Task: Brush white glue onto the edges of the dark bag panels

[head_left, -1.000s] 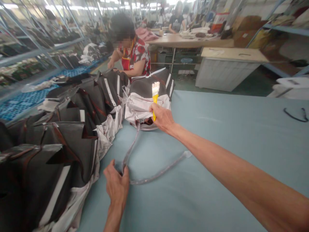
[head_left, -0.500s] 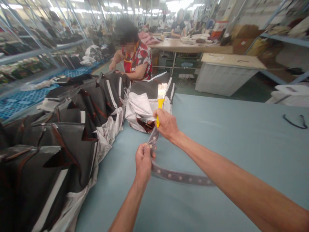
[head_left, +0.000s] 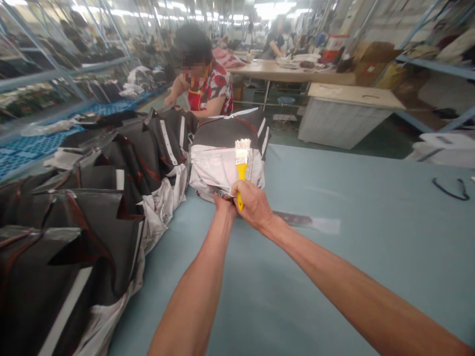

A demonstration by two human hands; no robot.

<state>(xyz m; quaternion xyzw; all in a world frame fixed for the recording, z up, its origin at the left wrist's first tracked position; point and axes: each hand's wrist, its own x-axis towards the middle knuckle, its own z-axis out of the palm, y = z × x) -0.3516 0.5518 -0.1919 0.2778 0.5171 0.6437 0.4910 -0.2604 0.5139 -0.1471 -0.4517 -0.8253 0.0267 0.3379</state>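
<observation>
Head view: my right hand (head_left: 253,203) is clenched round the yellow handle of a brush (head_left: 241,165), which stands upright with its pale bristles on top, in front of a bag (head_left: 222,148). This bag has a dark upper part with white stripes and a crumpled pale wrapping round its lower half. It stands on the blue-grey table (head_left: 334,282) toward the far edge, just beyond my knuckles. A strap (head_left: 302,220) lies flat on the table and runs out from under my right wrist toward the right edge. Its near stretch is dark, and its far end is pale and blurred.

My left hand (head_left: 224,202) reaches the lower rim of the bag, just beside my right hand. Its fingers are hidden behind that hand and the wrapping, so I cannot tell whether it grips anything. The start of the strap is covered by my wrist too.

I count one brush, one strap and one bag before me. A row of dark bags (head_left: 111,173) fills the left edge of the table. They overlap and run out of frame, so I cannot count them surely. One co-worker in a red patterned top (head_left: 212,89) sits behind the far edge. A thin dark cord (head_left: 451,191) lies alone near the right edge.
</observation>
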